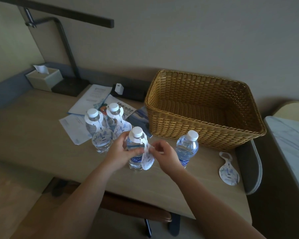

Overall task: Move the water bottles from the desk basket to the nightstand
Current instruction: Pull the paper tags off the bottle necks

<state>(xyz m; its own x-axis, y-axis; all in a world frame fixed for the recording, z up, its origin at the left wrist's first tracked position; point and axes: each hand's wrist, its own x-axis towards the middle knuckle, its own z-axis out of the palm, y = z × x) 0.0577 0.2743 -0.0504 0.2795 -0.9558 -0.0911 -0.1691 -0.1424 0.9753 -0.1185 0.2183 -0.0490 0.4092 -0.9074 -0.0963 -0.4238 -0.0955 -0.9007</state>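
Observation:
Several clear water bottles with white caps stand upright on the desk (41, 135). My left hand (121, 152) grips the middle bottle (136, 147) around its body. My right hand (164, 156) pinches the white paper neck tag (147, 159) hanging from that bottle. Two tagged bottles (97, 131) (114, 118) stand behind it to the left. A bottle without a tag (187, 149) stands to the right. The wicker basket (205, 128) at the desk's back right has nothing visible inside.
A loose paper tag (229, 171) lies near the desk's right edge. Leaflets (91, 102) lie behind the bottles. A desk lamp (66, 49), tissue box (43, 80) and a black socket box with a charger (128, 92) stand at the back. A marble-topped surface (290, 145) is at the right.

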